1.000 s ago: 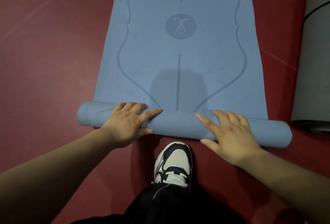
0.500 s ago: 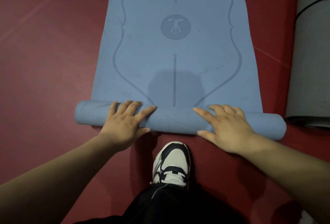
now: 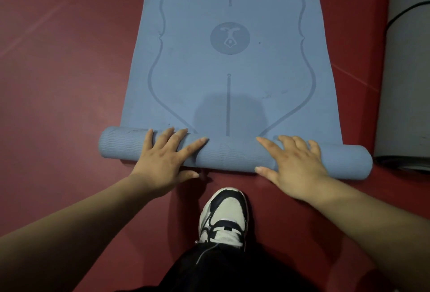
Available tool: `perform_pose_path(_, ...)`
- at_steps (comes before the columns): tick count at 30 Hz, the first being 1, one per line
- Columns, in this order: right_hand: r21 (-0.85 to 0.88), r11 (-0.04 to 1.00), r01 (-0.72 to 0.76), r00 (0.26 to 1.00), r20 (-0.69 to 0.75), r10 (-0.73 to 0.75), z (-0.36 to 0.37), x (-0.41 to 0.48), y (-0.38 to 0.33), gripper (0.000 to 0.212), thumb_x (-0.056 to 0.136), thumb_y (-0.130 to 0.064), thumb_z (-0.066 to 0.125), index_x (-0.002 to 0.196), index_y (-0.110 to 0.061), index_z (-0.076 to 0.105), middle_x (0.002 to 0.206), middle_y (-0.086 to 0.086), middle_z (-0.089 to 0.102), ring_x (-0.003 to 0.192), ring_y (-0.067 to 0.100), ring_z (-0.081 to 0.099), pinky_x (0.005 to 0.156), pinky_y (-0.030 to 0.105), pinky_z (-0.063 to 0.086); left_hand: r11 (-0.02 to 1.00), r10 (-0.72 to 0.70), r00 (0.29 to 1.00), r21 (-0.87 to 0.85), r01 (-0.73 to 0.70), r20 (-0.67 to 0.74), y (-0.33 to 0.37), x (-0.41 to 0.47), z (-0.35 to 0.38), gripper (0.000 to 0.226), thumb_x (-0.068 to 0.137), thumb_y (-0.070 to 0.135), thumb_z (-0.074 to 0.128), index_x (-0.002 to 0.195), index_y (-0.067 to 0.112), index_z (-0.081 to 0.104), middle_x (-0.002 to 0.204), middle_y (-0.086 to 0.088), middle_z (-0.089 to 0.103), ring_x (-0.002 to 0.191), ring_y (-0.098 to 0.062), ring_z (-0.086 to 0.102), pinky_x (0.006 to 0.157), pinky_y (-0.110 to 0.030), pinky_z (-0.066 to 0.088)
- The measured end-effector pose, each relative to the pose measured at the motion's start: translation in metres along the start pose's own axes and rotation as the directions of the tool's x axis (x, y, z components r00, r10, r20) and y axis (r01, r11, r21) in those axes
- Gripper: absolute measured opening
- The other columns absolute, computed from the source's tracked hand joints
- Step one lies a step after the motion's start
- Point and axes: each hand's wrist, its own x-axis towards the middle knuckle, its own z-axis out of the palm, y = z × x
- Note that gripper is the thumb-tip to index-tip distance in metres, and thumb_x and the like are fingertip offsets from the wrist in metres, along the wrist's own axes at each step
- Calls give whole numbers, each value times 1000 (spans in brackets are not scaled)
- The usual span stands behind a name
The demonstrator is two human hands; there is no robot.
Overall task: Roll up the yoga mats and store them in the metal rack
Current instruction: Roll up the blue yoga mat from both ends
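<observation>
A blue yoga mat (image 3: 230, 63) lies on the red floor with its near end rolled into a tube (image 3: 228, 154) across the view. My left hand (image 3: 165, 159) presses flat on the left part of the roll, fingers spread and straight. My right hand (image 3: 295, 163) presses flat on the right part, fingers also straight. Printed lines and a round logo mark the flat part of the mat. The metal rack is not in view.
A grey mat (image 3: 404, 82) lies at the right edge, close to the blue roll's right end. My white and black shoe (image 3: 223, 217) stands on the red floor (image 3: 65, 82) just behind the roll, between my arms.
The roll has advanced a little further up the mat under both hands, and my fingers have spread wider. The view has shifted slightly.
</observation>
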Motion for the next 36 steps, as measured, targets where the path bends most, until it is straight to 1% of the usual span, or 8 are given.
perform_pose_path(5, 2, 1000, -21, 1000, 18, 21, -8, 6, 0, 78, 88, -82, 27, 156, -51, 3, 163, 5, 23, 149, 31, 18, 119, 60, 11, 999, -16, 1000, -47, 17, 22, -7, 17, -5, 71, 85, 79, 20, 151, 59, 3, 154, 0, 39, 140, -29, 34, 115, -64, 21)
perform_pose_path(8, -21, 995, -99, 989, -112, 96, 12, -11, -17, 74, 92, -74, 35, 158, -43, 21, 158, 16, 30, 145, 45, 23, 111, 74, 12, 998, 5, 999, -56, -2, 43, -15, 24, -9, 73, 83, 82, 19, 151, 59, 8, 150, 3, 43, 135, -26, 39, 113, -60, 25)
perform_pose_path(11, -21, 993, -113, 987, -120, 110, 19, -13, -20, 76, 89, -73, 42, 156, -39, 30, 153, 17, 37, 141, 45, 28, 109, 76, 14, 998, 1, 998, -66, 3, 55, -15, 25, -9, 74, 82, 83, 18, 152, 59, 7, 151, 3, 40, 137, -26, 37, 114, -60, 23)
perform_pose_path(15, -38, 995, -92, 994, -63, 90, 8, -3, -11, 77, 90, -79, 24, 158, -46, 10, 158, 10, 26, 144, 38, 20, 113, 70, 9, 998, 6, 1000, -57, -7, -20, -13, 22, -8, 76, 85, 81, 28, 154, 57, 8, 149, -4, 43, 135, -31, 40, 112, -65, 25)
perform_pose_path(20, 1, 997, -82, 997, 2, 82, -5, 10, -3, 78, 90, -80, 22, 157, -47, 1, 161, 8, 18, 148, 36, 14, 115, 69, 6, 999, -47, 996, -28, 45, -81, -12, 11, 3, 76, 84, 78, 36, 154, 50, 23, 150, -6, 45, 140, -35, 38, 114, -68, 23)
perform_pose_path(26, -84, 996, -35, 984, -176, 20, 20, -6, -12, 82, 89, -65, 57, 159, -31, 28, 158, 18, 35, 144, 48, 29, 108, 77, 15, 998, -43, 998, -57, 41, -40, -19, 26, -5, 69, 85, 77, 31, 150, 53, 26, 145, -3, 50, 135, -29, 42, 113, -64, 26)
perform_pose_path(32, -47, 999, -28, 991, -135, 21, 3, 17, -2, 78, 89, -77, 30, 158, -41, 21, 154, 7, 39, 141, 35, 32, 112, 70, 18, 996, -55, 998, -71, 55, 9, -27, 40, -17, 77, 83, 85, 24, 153, 54, 16, 147, -3, 46, 138, -27, 40, 114, -65, 22)
perform_pose_path(36, -23, 1000, -7, 997, -79, 5, -11, 29, 6, 77, 89, -79, 22, 157, -45, 6, 159, -1, 27, 144, 27, 24, 114, 63, 16, 999, -49, 999, 10, 49, -20, -22, 32, -10, 91, 79, 78, 51, 156, 51, 11, 155, -8, 37, 142, -37, 33, 113, -68, 19)
